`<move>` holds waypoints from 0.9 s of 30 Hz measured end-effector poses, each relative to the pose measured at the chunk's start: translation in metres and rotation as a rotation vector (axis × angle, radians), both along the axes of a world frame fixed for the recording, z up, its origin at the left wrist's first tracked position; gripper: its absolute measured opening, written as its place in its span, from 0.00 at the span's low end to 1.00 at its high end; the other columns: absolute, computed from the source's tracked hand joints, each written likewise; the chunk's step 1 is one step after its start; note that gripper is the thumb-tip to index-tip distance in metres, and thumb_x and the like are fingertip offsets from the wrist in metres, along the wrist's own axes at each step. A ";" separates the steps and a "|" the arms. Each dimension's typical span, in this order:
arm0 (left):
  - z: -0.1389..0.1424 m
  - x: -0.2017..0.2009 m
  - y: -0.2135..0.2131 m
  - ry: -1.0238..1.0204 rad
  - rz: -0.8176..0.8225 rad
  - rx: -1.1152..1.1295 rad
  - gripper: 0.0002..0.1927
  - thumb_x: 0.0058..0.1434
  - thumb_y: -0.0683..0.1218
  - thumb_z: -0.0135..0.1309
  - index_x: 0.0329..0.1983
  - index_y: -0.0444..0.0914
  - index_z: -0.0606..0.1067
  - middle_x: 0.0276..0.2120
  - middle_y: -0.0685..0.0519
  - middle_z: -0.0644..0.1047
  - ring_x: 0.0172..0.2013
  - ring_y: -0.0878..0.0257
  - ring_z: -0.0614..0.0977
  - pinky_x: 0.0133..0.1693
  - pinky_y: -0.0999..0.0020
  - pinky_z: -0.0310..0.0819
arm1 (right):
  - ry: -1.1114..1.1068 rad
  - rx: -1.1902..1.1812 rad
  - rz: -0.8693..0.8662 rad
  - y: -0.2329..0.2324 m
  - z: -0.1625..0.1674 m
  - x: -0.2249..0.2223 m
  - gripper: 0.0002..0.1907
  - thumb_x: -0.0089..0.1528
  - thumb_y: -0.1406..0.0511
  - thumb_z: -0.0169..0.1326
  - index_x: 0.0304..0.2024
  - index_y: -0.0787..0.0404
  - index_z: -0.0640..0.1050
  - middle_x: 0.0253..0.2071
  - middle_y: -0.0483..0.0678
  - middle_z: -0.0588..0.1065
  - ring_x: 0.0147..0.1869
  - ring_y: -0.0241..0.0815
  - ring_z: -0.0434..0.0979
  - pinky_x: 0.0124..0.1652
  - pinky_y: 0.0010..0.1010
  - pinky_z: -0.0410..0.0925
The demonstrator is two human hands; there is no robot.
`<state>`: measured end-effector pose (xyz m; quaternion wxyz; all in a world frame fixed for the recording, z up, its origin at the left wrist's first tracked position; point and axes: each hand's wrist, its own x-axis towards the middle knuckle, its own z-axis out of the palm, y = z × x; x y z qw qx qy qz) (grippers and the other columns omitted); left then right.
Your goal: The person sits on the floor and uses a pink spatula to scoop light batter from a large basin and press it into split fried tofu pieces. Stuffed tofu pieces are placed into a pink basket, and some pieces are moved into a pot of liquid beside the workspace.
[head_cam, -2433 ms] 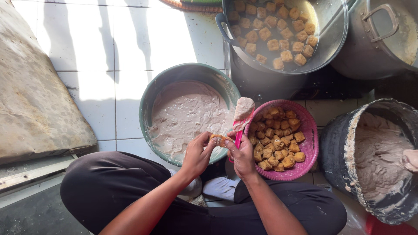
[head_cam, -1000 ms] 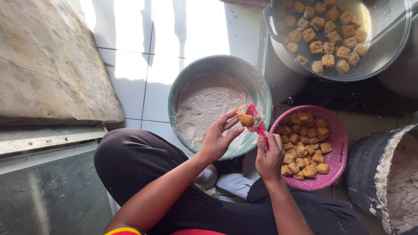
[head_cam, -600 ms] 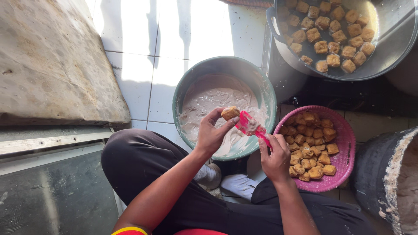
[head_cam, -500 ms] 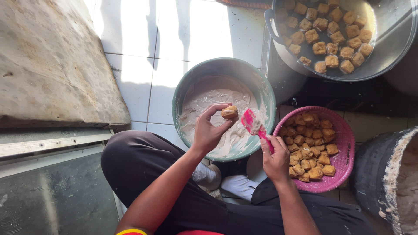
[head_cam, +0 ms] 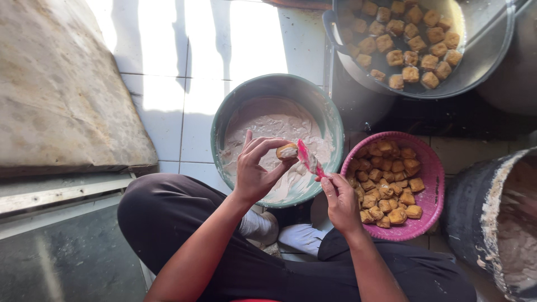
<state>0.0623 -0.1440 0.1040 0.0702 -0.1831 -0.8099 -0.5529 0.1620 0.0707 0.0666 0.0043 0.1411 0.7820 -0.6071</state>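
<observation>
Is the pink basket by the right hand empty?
No, the pink basket beside the right hand is filled with golden-brown fried tofu cubes.

No packages, labels, signs or screens anywhere in view.
</observation>
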 end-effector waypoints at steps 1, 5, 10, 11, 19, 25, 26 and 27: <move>-0.003 0.001 0.003 -0.097 -0.039 0.046 0.17 0.55 0.48 0.68 0.48 0.43 0.80 0.44 0.56 0.83 0.49 0.60 0.85 0.67 0.42 0.56 | -0.121 -0.176 -0.023 0.003 -0.004 0.000 0.16 0.71 0.59 0.50 0.46 0.64 0.82 0.25 0.36 0.60 0.28 0.27 0.53 0.28 0.22 0.50; -0.020 0.015 0.019 -0.484 -0.252 0.248 0.20 0.57 0.50 0.66 0.52 0.41 0.79 0.50 0.53 0.81 0.56 0.60 0.81 0.64 0.55 0.67 | 0.003 -0.297 0.048 0.006 -0.020 0.006 0.18 0.64 0.63 0.58 0.54 0.62 0.77 0.26 0.33 0.60 0.29 0.24 0.56 0.30 0.17 0.55; -0.032 0.027 0.034 -0.618 -0.417 0.266 0.24 0.58 0.51 0.65 0.56 0.40 0.78 0.60 0.52 0.77 0.63 0.61 0.76 0.66 0.56 0.64 | 0.086 -0.370 0.070 -0.001 -0.029 0.003 0.14 0.64 0.68 0.65 0.49 0.68 0.78 0.31 0.33 0.62 0.35 0.24 0.61 0.36 0.17 0.64; -0.031 0.028 0.035 -0.618 -0.422 0.262 0.24 0.58 0.51 0.65 0.57 0.40 0.78 0.60 0.51 0.77 0.64 0.60 0.76 0.67 0.56 0.64 | 0.090 -0.424 0.055 -0.001 -0.029 0.002 0.14 0.63 0.68 0.63 0.49 0.67 0.77 0.34 0.35 0.68 0.38 0.24 0.66 0.39 0.18 0.66; -0.017 0.015 0.029 -0.672 -0.321 0.261 0.33 0.58 0.53 0.63 0.66 0.43 0.71 0.61 0.52 0.76 0.61 0.60 0.77 0.64 0.57 0.66 | 0.151 -0.314 -0.244 0.048 -0.009 -0.065 0.12 0.66 0.68 0.60 0.50 0.67 0.77 0.38 0.39 0.73 0.32 0.23 0.67 0.31 0.16 0.61; -0.019 0.015 0.027 -0.690 -0.356 0.244 0.26 0.61 0.54 0.60 0.62 0.42 0.75 0.58 0.52 0.79 0.60 0.60 0.79 0.64 0.58 0.66 | 0.263 -0.028 -0.441 0.139 0.030 -0.152 0.18 0.67 0.62 0.59 0.54 0.65 0.74 0.38 0.36 0.77 0.21 0.25 0.61 0.22 0.19 0.56; -0.019 0.016 0.026 -0.683 -0.354 0.237 0.24 0.62 0.53 0.60 0.60 0.42 0.76 0.57 0.52 0.80 0.59 0.60 0.79 0.64 0.58 0.66 | 0.268 0.038 -0.451 0.147 0.036 -0.154 0.20 0.67 0.60 0.58 0.58 0.62 0.71 0.42 0.32 0.78 0.20 0.25 0.60 0.22 0.20 0.57; -0.020 0.016 0.026 -0.675 -0.349 0.229 0.22 0.62 0.53 0.59 0.58 0.42 0.77 0.56 0.52 0.80 0.58 0.60 0.80 0.63 0.59 0.67 | 0.317 -0.142 -0.453 0.156 0.035 -0.149 0.18 0.70 0.59 0.55 0.59 0.60 0.73 0.37 0.34 0.73 0.21 0.26 0.59 0.22 0.20 0.56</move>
